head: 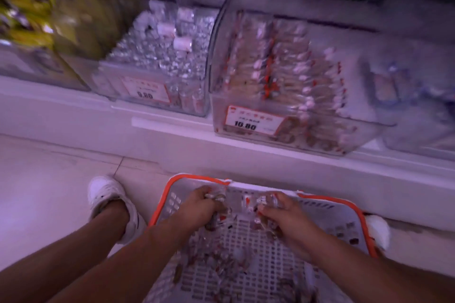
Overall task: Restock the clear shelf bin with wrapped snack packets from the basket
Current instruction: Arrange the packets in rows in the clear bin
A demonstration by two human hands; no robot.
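A grey plastic basket with an orange rim (194,178) stands on the floor below me, with several clear wrapped snack packets (221,268) loose on its slotted bottom. My left hand (199,206) is inside it and grips a bunch of packets. My right hand (285,216) is beside it, also curled round a bunch of packets. Above, on the low white shelf, the clear shelf bin (369,130) with a 10.80 price label (253,122) holds rows of the same red-and-clear packets. The picture is blurred.
A second clear bin (110,86) of silver-wrapped sweets, labelled 9.80, stands left of the target bin. Yellow packs (29,7) fill the far left, another clear bin (418,106) the far right. My white shoe (105,194) is left of the basket on the pale tiled floor.
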